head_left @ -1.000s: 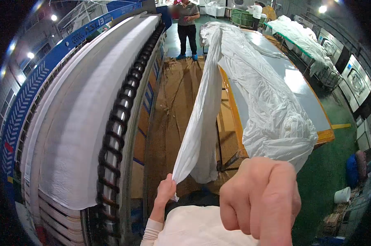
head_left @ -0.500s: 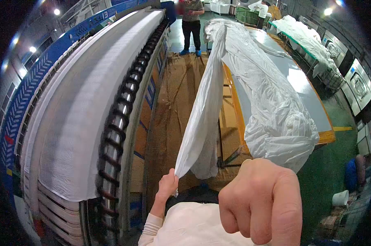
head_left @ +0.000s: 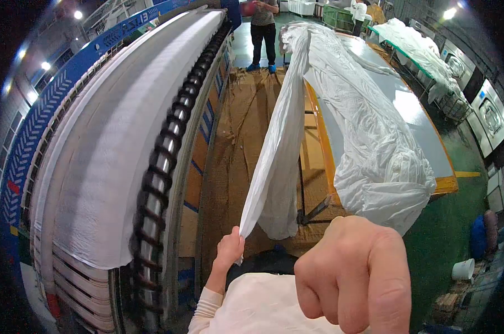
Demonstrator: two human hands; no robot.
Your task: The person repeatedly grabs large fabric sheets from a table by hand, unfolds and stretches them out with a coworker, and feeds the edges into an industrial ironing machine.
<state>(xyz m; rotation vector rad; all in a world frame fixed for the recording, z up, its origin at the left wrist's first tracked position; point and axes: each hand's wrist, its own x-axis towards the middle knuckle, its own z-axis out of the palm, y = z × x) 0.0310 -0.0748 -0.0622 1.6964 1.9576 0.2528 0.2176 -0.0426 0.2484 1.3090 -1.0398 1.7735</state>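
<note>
My left hand is closed around the edge of a white sheet, low in the middle of the head view. The sheet runs taut upward from my fist to the far end of the table, and a loose fold of it hangs beside. Large and close to the camera, my right hand is curled with its knuckles up. Whatever its fingers hold, if anything, is hidden. Beyond it, a crumpled heap of white linen lies lengthwise along the table and droops over its near end.
On the left stands a long ironing machine with white cloth on its bed and a black spiral-wrapped roller. A person stands at the far end of the aisle. Another linen-laden table and a white bucket are at right.
The cloth on the machine has slid slightly away from me. My left hand is still on the sheet, and my right hand has barely moved. The view has shifted a little.
</note>
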